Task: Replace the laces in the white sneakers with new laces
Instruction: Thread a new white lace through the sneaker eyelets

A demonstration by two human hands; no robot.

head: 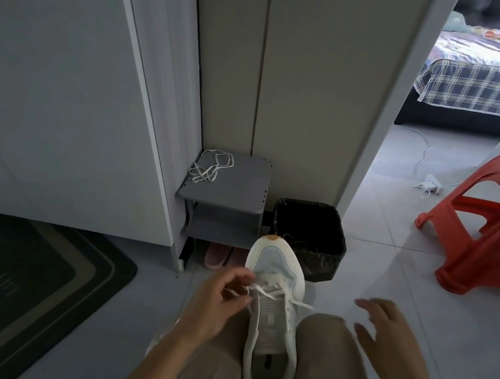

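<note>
White sneaker [272,321] lies toe-out between the legs [326,344]; left hand [220,297] grip pinched on its lace [263,292]; right hand [389,334] grip spread, holding nothing.

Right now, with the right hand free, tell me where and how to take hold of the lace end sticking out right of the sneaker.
Pinch the lace end near its tip, coming from the right with the right hand. It is flat and thin and juts sideways past the sneaker, so two fingers can probably close across it. The left hand pinches the other end.
</note>
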